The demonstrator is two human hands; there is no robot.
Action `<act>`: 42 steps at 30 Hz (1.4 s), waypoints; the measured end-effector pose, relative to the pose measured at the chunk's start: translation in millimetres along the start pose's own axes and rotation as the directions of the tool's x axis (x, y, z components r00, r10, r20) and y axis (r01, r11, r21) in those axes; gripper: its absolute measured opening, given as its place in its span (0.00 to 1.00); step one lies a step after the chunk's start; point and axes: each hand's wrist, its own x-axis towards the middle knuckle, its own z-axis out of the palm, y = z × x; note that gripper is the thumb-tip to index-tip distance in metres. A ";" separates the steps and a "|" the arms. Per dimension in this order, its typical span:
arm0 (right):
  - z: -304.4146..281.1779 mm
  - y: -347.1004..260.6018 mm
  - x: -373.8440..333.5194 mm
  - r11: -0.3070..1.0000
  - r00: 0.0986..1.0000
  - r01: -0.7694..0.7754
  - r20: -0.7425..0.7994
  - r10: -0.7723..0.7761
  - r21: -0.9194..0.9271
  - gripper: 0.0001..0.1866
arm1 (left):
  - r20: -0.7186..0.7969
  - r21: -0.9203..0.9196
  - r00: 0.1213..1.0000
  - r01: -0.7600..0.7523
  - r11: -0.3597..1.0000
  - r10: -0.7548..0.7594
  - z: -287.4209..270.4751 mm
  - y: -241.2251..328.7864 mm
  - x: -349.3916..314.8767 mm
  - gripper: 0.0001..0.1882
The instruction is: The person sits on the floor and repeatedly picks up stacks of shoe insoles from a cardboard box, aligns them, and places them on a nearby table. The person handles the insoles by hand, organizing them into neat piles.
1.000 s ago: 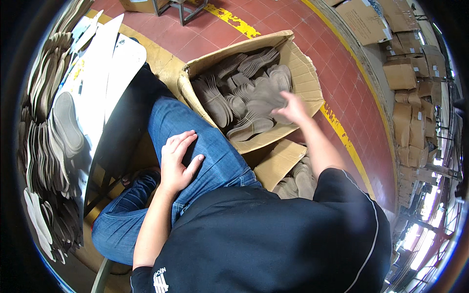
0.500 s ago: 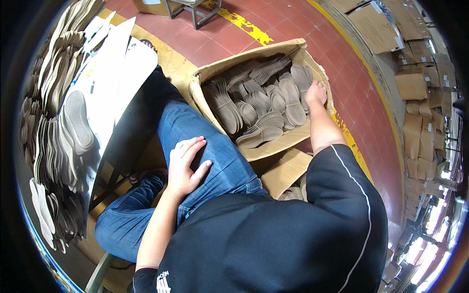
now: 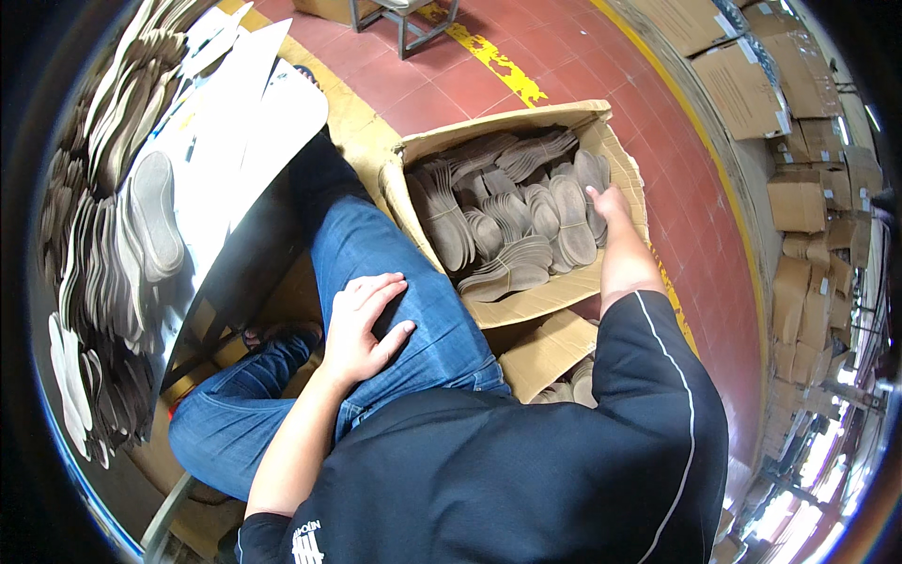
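A cardboard box (image 3: 554,310) holds several bundles of grey-brown shoe insoles (image 3: 570,211), some tied with a thin band. Inside its right wall, my right hand (image 3: 611,201) is closed at the edge of an insole bundle (image 3: 594,179). The thumb shows on the near side of that bundle, while the other fingers are mostly hidden. Resting on my jeans-clad thigh (image 3: 423,310), my left hand (image 3: 365,324) lies with the fingers stretched and the thumb apart, holding nothing.
To the left, a white-topped table (image 3: 240,141) carries rows of stacked insoles (image 3: 117,254) and one loose insole (image 3: 156,211). Below the full box stands another open carton (image 3: 540,357) with insoles. A metal-legged stool (image 3: 404,23) is beyond, and stacked cartons (image 3: 799,202) line the right.
The view has shifted slightly, so the box sits lower and further right. My right hand has turned a little, its thumb now showing against the bundle. My left hand stays on the thigh.
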 end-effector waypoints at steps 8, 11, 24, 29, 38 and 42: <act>-20.4 14.7 -4.8 0.986 0.993 0.069 0.109 -0.053 -0.151 0.38 | -0.021 0.023 1.000 -0.016 1.000 0.016 0.9 -0.3 3.1 0.32; -8.3 9.1 -12.8 0.988 0.992 0.060 0.117 -0.044 -0.143 0.47 | -0.022 0.019 1.000 -0.017 1.000 0.018 1.6 -1.5 3.8 0.32; 61.9 -55.9 -226.5 0.869 0.825 0.446 -0.474 -0.307 0.214 0.46 | -0.041 -0.026 0.998 -0.039 0.999 0.038 2.2 -6.6 0.3 0.31; 80.2 -109.0 -345.0 0.488 0.648 0.752 -0.362 -0.670 0.442 0.31 | 0.071 0.018 0.997 -0.031 0.999 0.030 -13.7 13.6 3.1 0.32; 34.9 -141.7 -302.0 0.588 0.792 0.488 -0.044 -0.609 0.645 0.21 | -0.246 -0.441 0.851 -0.524 0.729 0.463 -204.7 109.1 -3.7 0.14; 45.2 -177.0 -291.0 0.602 0.734 0.527 0.035 -0.678 0.600 0.21 | -0.262 -0.285 0.691 -0.723 0.630 0.674 -258.0 167.7 -31.4 0.14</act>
